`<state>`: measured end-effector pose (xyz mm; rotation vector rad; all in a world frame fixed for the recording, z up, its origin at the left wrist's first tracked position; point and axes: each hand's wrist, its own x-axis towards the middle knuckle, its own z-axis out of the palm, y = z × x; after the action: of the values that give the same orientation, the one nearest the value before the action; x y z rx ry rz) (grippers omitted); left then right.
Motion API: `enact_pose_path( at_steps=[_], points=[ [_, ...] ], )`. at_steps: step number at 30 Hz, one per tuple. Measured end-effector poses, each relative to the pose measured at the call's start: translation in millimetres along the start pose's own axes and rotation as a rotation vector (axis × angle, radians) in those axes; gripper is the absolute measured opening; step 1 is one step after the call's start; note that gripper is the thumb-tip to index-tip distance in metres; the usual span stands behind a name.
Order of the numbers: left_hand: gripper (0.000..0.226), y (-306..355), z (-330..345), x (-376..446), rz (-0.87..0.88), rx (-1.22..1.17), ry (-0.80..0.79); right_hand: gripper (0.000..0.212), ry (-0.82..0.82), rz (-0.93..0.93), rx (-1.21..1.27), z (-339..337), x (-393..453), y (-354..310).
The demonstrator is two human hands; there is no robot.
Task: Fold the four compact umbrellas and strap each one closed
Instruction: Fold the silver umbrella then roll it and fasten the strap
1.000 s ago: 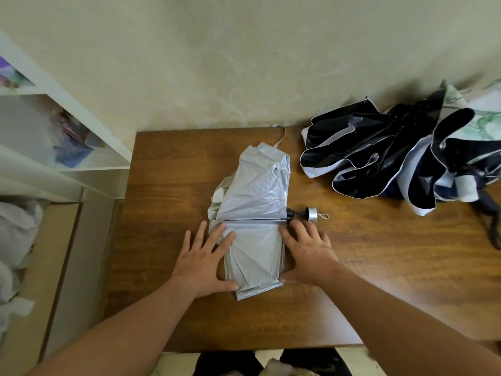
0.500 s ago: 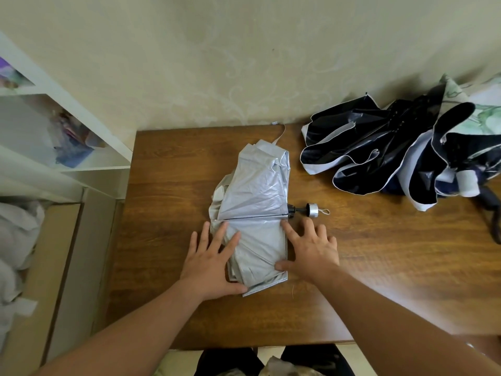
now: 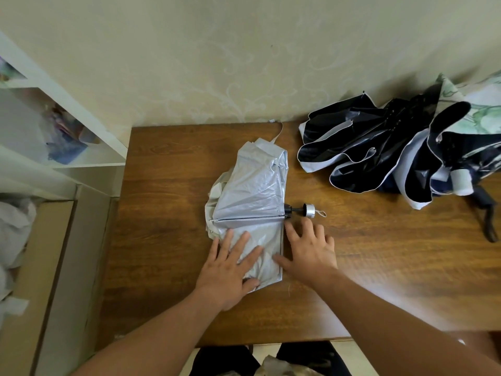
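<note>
A silver compact umbrella [image 3: 252, 191] lies flattened on the wooden table [image 3: 168, 240], its silver end cap [image 3: 309, 210] pointing right and its strap [image 3: 278, 131] trailing toward the wall. My left hand [image 3: 230, 270] presses flat on the near part of the silver cloth, fingers spread. My right hand [image 3: 309, 251] rests flat at the cloth's right edge, thumb on the fabric. A heap of unfolded umbrellas, black with white trim [image 3: 366, 156] and one with a green print [image 3: 477, 109], lies at the back right.
A white shelf unit [image 3: 81, 147] stands left of the table, with crumpled white material [image 3: 13, 232] below it. The wall runs along the table's far edge. A dark handle strap [image 3: 488, 221] hangs from the umbrella heap at the right.
Both hands have slid along the near part of the silver cloth, which now lies narrower and flatter. My left hand moved right, further onto the fabric.
</note>
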<state>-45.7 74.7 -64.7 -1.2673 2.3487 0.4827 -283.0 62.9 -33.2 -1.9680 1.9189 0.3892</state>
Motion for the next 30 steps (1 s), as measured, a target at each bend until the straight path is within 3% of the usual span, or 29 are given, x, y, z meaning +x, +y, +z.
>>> enact_pose_path(
  at_steps=[2,4,8,15,18,20,22,25,27,30],
  points=[
    [0.077,-0.5,-0.5,2.8,0.009,0.005,0.007,0.08,0.11,-0.2,-0.011,4.3,-2.8,-6.7],
    [0.079,-2.4,1.2,6.1,0.019,0.011,0.033,0.077,0.112,-0.362,-0.035,13.3,-4.1,-13.1],
    [0.084,-13.0,8.7,-1.4,-0.002,0.009,0.088,0.093,-0.122,-0.246,-0.087,28.7,0.5,-0.4],
    [0.074,-44.6,3.5,-23.6,0.008,-0.032,0.042,0.097,-0.21,-0.236,-0.107,27.0,2.9,3.6],
    [0.055,-45.6,-32.7,-17.5,-0.019,-0.081,0.241,0.096,-0.251,-0.211,-0.062,20.3,3.6,-3.2],
    [0.034,-47.6,-66.9,-1.5,-0.065,-0.189,0.514,0.088,-0.262,-0.189,0.019,12.8,4.5,-7.7],
    [0.026,-48.0,-108.1,24.1,-0.156,-0.291,0.615,0.074,-0.246,-0.173,0.132,1.8,7.7,-8.4],
    [0.066,-53.0,-158.8,71.4,-0.384,-0.593,0.416,0.063,-0.246,-0.187,0.19,-12.9,13.8,-2.9],
    [0.092,-58.6,-178.5,96.9,-0.44,-1.003,0.218,0.063,-0.274,-0.21,0.196,-19.1,14.4,1.9],
    [0.092,-61.0,-187.0,108.8,-0.391,-1.424,0.202,0.058,-0.267,-0.192,0.322,-34.4,10.2,10.1]
  ],
)
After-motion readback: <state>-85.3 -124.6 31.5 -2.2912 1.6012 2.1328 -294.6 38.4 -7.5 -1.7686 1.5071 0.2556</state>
